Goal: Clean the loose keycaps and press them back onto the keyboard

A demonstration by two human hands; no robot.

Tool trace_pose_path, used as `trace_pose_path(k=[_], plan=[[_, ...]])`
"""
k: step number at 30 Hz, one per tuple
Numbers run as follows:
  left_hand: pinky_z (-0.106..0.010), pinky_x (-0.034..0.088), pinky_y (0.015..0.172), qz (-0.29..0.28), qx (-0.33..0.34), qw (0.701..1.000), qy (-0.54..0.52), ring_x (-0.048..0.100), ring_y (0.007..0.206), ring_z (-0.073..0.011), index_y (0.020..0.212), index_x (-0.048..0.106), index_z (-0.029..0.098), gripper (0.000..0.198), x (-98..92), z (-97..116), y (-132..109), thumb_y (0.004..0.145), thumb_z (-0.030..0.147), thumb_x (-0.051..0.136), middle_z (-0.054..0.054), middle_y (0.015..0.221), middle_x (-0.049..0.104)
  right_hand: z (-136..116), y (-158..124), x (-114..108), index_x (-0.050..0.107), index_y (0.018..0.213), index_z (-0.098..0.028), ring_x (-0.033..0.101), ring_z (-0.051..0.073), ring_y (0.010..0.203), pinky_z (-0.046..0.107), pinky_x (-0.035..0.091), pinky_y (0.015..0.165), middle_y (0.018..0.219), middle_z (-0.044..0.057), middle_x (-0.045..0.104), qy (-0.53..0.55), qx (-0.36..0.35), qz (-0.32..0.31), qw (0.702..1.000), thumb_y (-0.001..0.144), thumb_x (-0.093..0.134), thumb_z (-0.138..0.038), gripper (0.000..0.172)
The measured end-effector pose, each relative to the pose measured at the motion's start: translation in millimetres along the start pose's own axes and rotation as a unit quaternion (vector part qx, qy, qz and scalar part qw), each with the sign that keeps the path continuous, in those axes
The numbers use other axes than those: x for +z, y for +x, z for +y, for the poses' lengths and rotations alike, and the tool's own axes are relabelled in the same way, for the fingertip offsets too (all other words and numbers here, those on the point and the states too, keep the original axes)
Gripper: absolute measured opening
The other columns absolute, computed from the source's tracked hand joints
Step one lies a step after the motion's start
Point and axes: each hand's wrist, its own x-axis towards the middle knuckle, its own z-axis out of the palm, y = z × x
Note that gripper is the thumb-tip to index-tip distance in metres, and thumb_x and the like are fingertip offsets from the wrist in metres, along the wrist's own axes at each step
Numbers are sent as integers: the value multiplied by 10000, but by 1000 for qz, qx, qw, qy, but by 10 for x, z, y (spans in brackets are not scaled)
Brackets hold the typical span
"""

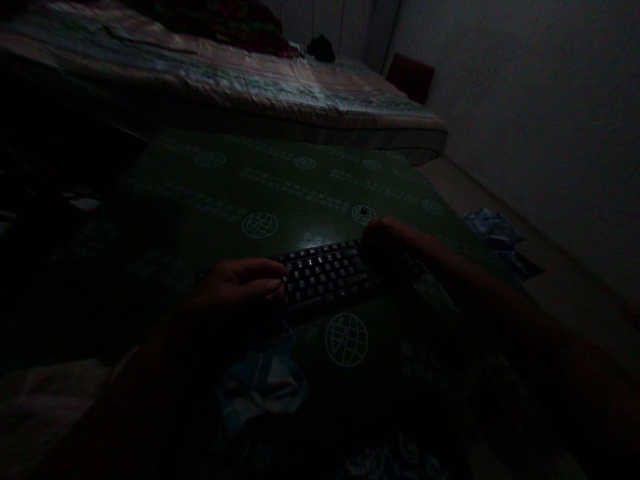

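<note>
A black keyboard (325, 273) lies on a green board printed with pale globe marks and lettering. My left hand (245, 283) is closed over the keyboard's left part, its thumb and forefinger against the keys, and it covers that end. Curled into a fist, my right hand (387, 230) rests at the far edge of the keyboard toward its right side. What its fingers hold, if anything, is hidden in the dark. Nearer to me, below my left hand, lies a crumpled blue and white cloth (265, 387).
The green board (300, 183) reaches back to a bed with a patterned mattress (320, 93). On the board, just beyond my right hand, is a small dark object (363, 211). Blue cloth (495, 230) lies on the floor at right, beside the wall (540, 100). The light is very dim.
</note>
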Motion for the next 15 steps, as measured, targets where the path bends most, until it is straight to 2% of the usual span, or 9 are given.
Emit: trace_pose_path(k=[4, 8, 15], plan=[[-193, 511, 536, -16, 4, 1000, 4, 631, 589, -134, 815, 701, 200, 231, 4, -3, -16, 589, 199, 752, -13, 643, 683, -7, 32, -14, 655, 724, -140, 529, 112, 619, 223, 376, 601, 678, 24, 621, -16, -1, -30, 999, 738, 518, -172, 141], [-195, 501, 510, 2, 10, 1000, -4, 615, 556, -130, 826, 695, 182, 239, 34, 4, -47, 594, 213, 746, -15, 637, 680, -35, 54, -43, 629, 665, -149, 487, 87, 552, 211, 357, 563, 603, -8, 574, -20, -16, -47, 999, 713, 516, -139, 124], [-220, 503, 517, -28, 2, 1000, 13, 621, 563, -148, 826, 688, 182, 274, -2, 14, -25, 572, 250, 766, -24, 648, 680, 18, 35, 0, 658, 745, -152, 532, 109, 602, 214, 390, 581, 677, 14, 631, -20, 3, -46, 999, 734, 515, -170, 145]])
